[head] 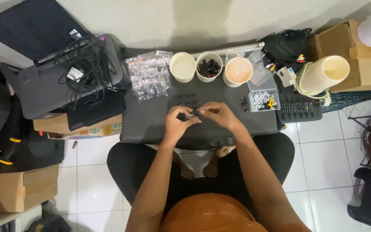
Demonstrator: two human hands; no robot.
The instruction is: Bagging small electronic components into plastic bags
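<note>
In the head view, a small dark part is pinched between the fingertips of the left hand and the right hand, just above the middle of a dark grey work board that rests across the person's lap. Both sets of fingers are curled in and closed on the part from opposite sides; what kind of part it is cannot be told at this size. Just beyond the hands, a few small black pieces lie loose on the board. Along the far edge three paper cups are lined up: an empty one, one filled with dark pieces, and one with a pale pinkish inside. A heap of small clear bags is spread at the far left corner, and a clear box of small white parts stands near the right edge. Bare board is left on the left half and along the near edge. Beside the right edge a remote control lies close; a cardboard box is set against the left edge. White floor tiles lie open below.
</note>
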